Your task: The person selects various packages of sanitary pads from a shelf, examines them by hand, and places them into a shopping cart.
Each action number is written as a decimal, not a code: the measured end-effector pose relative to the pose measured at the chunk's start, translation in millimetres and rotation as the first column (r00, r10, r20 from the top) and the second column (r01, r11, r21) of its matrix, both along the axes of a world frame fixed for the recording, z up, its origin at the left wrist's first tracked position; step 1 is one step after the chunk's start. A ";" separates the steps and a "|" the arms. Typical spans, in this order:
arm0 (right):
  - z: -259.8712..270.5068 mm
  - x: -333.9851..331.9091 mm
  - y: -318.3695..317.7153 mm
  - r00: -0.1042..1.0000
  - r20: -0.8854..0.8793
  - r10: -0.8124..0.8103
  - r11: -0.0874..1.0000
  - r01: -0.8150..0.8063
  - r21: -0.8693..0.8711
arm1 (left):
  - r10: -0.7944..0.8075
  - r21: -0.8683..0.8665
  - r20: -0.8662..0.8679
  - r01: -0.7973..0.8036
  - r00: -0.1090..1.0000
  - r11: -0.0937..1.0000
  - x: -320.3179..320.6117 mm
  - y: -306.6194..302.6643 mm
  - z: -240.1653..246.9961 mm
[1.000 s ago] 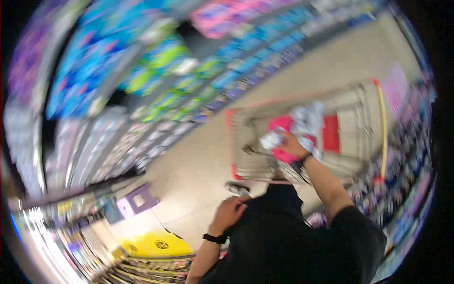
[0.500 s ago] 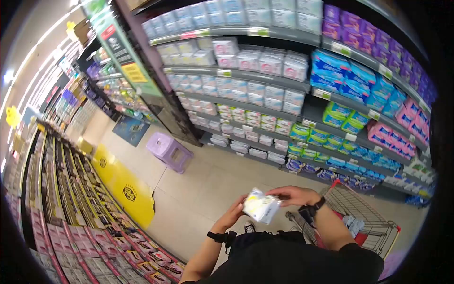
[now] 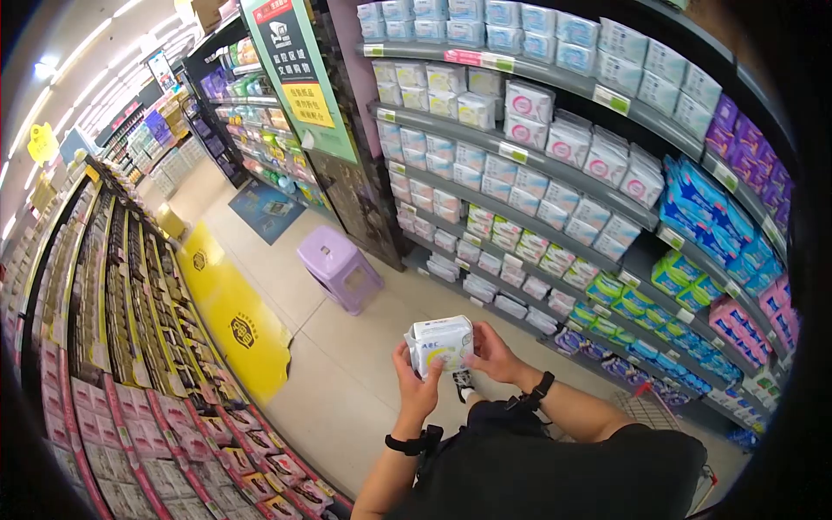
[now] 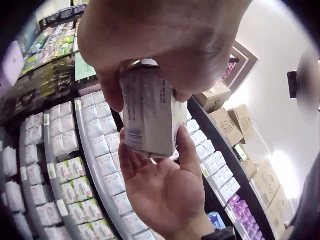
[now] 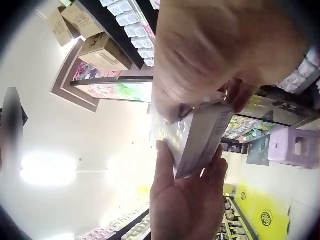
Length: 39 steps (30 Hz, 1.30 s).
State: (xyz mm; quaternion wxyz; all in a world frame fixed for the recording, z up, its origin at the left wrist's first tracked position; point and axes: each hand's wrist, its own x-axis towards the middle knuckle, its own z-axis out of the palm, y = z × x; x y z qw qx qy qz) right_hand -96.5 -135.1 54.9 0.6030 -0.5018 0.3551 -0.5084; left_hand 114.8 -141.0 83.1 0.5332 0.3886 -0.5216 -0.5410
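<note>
1. Holding one white pack [image 3: 440, 344] in both hands, we keep it at chest height above the aisle floor [image 3: 364, 347].
2. Left hand [image 3: 416, 381]: its fingers curl round the pack's left end. In the left wrist view the thumb and fingers pinch the pack's upper edge from either side.
3. Right hand [image 3: 492, 354]: its fingers wrap the pack's right end. In the left wrist view the palm lies cupped under the pack, with fingers [image 4: 186, 150] running up its sides.
4. Pack, detail: a white wrapper with a green and yellow mark on the face turned toward us and small print on one side. It sits between the two sets of fingers and touches both.
5. Shelves [image 3: 555, 173]: these stand beyond the fingers and run off to their right. We count rows of white, blue, green, purple and pink packs.
6. Purple stool [image 3: 340, 269]: it stands on the floor beyond the fingers and to their left, near the foot of the shelves.
7. Yellow floor panel [image 3: 234, 325]: it lies well to the left of the fingers, beside low racks of goods [image 3: 113, 329].
8. Black bands: we see one on each wrist, just behind the hands.
</note>
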 end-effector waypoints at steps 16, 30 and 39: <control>57.9 -48.8 -319.4 0.898 -0.010 -0.439 0.873 0.424 -0.242 | 0.266 -0.521 0.431 -0.003 0.862 0.854 -57.3 -361.9 66.4; 160.3 -118.8 -394.9 0.136 -0.245 -0.960 0.273 0.653 -0.706 | -0.315 -0.614 0.339 0.462 0.886 0.639 -168.2 -503.6 133.7; 157.7 -115.5 -455.3 -0.017 -0.149 -0.989 0.094 0.707 -0.701 | -0.574 -0.659 0.352 0.631 0.740 0.410 -211.0 -585.9 148.7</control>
